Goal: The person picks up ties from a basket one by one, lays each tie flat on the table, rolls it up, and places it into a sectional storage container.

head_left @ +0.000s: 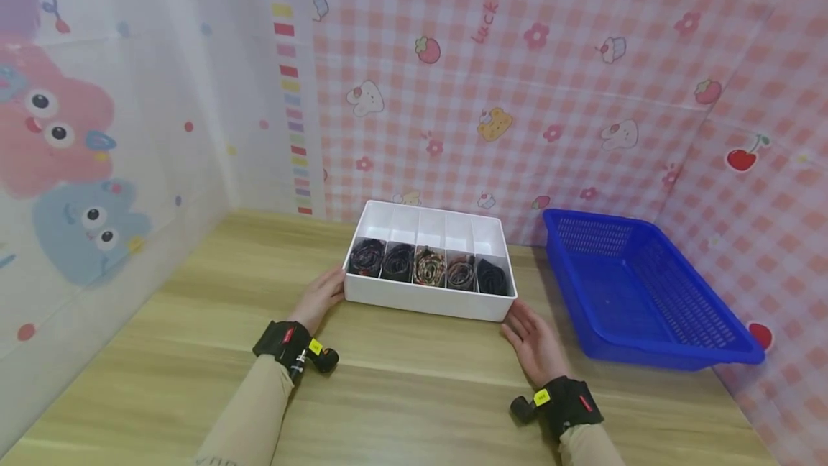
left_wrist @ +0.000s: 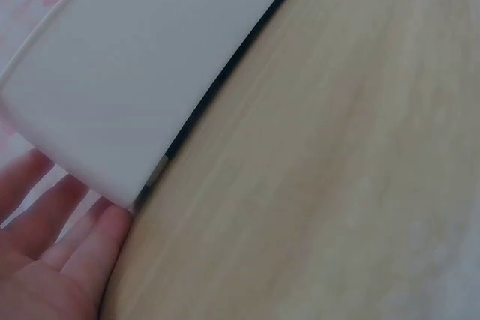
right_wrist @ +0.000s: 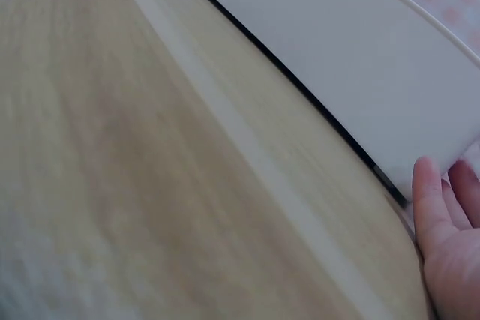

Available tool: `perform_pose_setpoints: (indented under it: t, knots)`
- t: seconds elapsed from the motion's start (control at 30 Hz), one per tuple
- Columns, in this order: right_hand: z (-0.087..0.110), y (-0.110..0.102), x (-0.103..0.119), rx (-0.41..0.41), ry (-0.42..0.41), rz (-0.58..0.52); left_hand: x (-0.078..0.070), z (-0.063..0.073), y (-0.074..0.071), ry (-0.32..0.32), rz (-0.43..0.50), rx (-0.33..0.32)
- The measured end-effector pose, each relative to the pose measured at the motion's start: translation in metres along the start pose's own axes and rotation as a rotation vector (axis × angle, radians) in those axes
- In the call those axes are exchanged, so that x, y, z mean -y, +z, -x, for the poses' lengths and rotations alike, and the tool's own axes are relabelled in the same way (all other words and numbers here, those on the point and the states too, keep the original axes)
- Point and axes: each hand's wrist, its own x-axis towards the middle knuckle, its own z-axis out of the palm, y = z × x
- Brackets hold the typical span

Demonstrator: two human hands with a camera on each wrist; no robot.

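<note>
A white divided box (head_left: 427,298) stands on the table with its long side toward me. Its front row of compartments holds several rolled fabric pieces, dark ones such as the leftmost roll (head_left: 367,257) and a tan patterned roll (head_left: 430,266) in the middle; their exact kind is unclear. The back row shows bare white walls. My left hand (head_left: 321,298) touches the box's left front corner, fingers fairly straight along its side. At the right front corner, my right hand (head_left: 537,344) lies with extended fingers against the side and the thumb by the front face.
A blue perforated plastic basket (head_left: 653,300) stands on the right of the wood-grain table (head_left: 401,394), with nothing seen inside. Behind the box hangs a pink checked cloth (head_left: 453,106); a white cartoon-print cloth (head_left: 175,56) covers the left side.
</note>
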Motion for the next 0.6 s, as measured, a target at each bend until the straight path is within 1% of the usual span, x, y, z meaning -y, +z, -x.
perform_pose_setpoints:
  t: [0.1,0.2,0.3,0.37,0.4,0.47,0.53,0.57,0.6]
  knots:
    - [0.002,0.004,-0.002,0.021,-0.034,0.083,0.000,0.001,0.000,-0.001,-0.007,-0.005]
    - [0.004,0.007,-0.004,0.005,-0.063,0.166,0.001,0.004,0.002,-0.009,-0.020,-0.024]
    - [0.006,0.009,-0.006,-0.036,-0.071,0.179,0.001,0.010,0.005,-0.026,-0.032,-0.067]
    - [0.009,0.009,-0.006,-0.055,-0.072,0.181,0.000,0.014,0.009,-0.029,-0.038,-0.077]
    - [0.010,0.009,-0.006,-0.063,-0.072,0.183,-0.001,0.015,0.010,-0.030,-0.038,-0.076]
    - [0.013,0.009,-0.005,-0.097,-0.061,0.186,-0.005,0.018,0.011,-0.035,-0.050,-0.044]
    - [0.014,0.011,-0.001,-0.146,-0.050,0.244,-0.012,0.020,0.009,-0.024,-0.110,-0.026]
    - [0.015,0.014,0.002,-0.177,-0.051,0.287,-0.016,0.021,0.007,0.000,-0.181,-0.026]
    - [0.015,0.018,0.006,-0.201,-0.068,0.365,-0.022,0.021,0.005,0.029,-0.274,-0.037]
